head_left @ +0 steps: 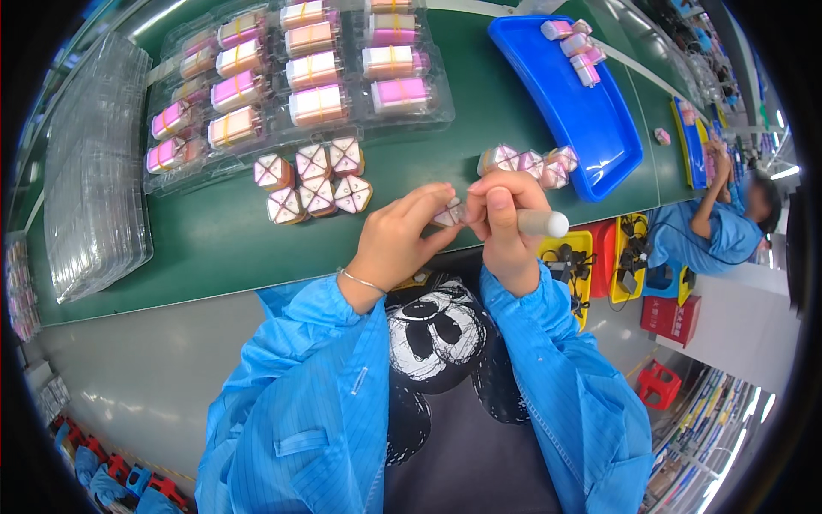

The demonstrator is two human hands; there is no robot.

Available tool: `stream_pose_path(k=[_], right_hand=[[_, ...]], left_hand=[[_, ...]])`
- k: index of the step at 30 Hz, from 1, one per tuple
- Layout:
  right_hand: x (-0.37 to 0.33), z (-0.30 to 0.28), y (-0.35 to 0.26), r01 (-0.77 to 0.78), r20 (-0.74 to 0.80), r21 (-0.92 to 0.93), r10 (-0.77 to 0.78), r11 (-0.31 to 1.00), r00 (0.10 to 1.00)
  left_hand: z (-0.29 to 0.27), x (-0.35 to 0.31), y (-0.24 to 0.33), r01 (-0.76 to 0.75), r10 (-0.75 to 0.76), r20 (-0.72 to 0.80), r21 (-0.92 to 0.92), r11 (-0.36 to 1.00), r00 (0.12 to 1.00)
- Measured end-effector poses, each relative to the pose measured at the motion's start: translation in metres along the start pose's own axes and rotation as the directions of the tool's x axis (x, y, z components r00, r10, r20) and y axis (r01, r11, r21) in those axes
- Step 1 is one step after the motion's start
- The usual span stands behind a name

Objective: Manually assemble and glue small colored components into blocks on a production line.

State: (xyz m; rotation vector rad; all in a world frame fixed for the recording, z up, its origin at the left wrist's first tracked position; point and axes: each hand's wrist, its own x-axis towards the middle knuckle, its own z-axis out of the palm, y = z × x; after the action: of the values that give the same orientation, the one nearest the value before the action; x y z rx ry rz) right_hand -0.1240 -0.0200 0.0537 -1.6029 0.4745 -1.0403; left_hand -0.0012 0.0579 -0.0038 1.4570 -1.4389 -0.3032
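Your left hand [396, 240] sits just left of centre in the frame, its grip narrow, fingertips pinched on a small pink-and-white piece [449, 213]. Your right hand [507, 214] meets it from the right, its grip wrapped around a grey cylindrical tool [541, 224] whose white rounded end points to the right; the tool's other end touches the small piece between your hands. Both hands hover over the near edge of the green table [214, 236].

Just left of your hands, six triangular-patterned pieces [313, 181] lie clustered on the table. Just right, above your right hand, sits a short row of similar pieces [531, 162], touching the blue tray [582, 120] in the upper right. Clear blister trays [291, 77] holding pink banded blocks fill the upper left. Another person in blue [715, 227] works at the right edge.
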Motion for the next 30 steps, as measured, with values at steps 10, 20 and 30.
stream_pose_path(k=[10,20,30], right_hand=[[0.008,-0.012,-0.023,0.246,-0.192,0.157,-0.215,0.957,0.958],[0.005,-0.025,-0.028,0.125,-0.222,0.063,-0.109,0.99,0.969],[0.004,-0.017,-0.016,0.068,-0.134,0.144,-0.049,0.987,0.99]], left_hand=[[0.004,0.006,0.0,0.114,-0.112,0.025,-0.133,0.985,0.993],[0.025,0.035,-0.002,0.052,-0.056,-0.02,-0.155,0.986,0.998],[-0.082,-0.013,0.017,0.143,-0.027,-0.187,0.643,0.753,0.982]])
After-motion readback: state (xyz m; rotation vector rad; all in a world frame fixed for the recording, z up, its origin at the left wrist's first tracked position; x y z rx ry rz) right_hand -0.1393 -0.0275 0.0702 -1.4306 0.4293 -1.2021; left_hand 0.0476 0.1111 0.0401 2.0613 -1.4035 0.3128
